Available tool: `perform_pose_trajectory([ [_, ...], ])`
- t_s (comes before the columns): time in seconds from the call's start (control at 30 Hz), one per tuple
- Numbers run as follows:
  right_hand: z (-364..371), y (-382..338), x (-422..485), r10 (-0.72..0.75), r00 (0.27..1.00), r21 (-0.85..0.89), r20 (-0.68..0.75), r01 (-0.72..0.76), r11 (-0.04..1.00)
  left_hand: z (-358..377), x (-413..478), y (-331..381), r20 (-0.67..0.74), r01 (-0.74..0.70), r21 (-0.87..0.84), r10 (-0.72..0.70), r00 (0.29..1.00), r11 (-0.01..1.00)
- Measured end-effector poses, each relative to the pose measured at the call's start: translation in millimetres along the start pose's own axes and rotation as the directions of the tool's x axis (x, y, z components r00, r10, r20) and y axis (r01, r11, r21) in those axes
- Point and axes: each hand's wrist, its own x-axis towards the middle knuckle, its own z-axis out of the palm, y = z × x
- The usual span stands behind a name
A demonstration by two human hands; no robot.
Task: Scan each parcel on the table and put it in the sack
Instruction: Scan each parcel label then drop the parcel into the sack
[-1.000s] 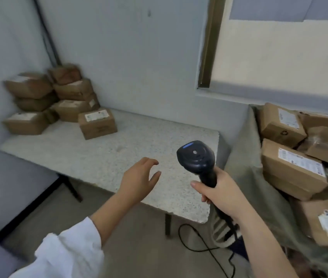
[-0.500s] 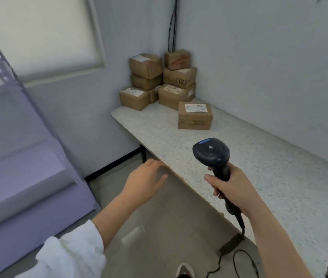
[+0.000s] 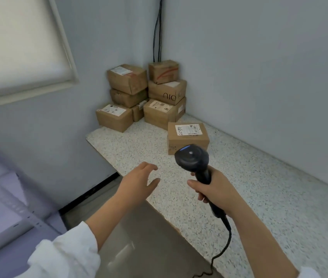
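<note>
Several brown cardboard parcels point(image 3: 145, 97) are stacked in the far corner of the speckled table point(image 3: 259, 193). One parcel point(image 3: 187, 136) with a white label lies alone in front of the stack. My right hand point(image 3: 214, 189) grips the handle of a black barcode scanner point(image 3: 192, 158), whose head hangs just short of that lone parcel. My left hand point(image 3: 139, 182) hovers over the table's near edge with fingers spread and holds nothing. The sack is out of view.
The scanner's cable point(image 3: 222, 251) trails down past the table edge. A window with a blind point(image 3: 18, 43) is on the left wall. A purple-grey metal shelf point(image 3: 8, 207) stands at lower left. Black wires point(image 3: 157, 29) run down the corner.
My view has swung left, from the sack of parcels towards the stack in the corner, and come closer. Both hands have moved forward over the table; the scanner now nears the lone parcel.
</note>
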Motion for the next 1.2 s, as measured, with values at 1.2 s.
perform_pose_trajectory([
  [1.2, 9, -19, 215, 0.522, 0.778, 0.295, -0.351, -0.437, 0.85, 123, 410, -102, 0.661, -0.26, 0.103, 0.129, 0.739, 0.96],
])
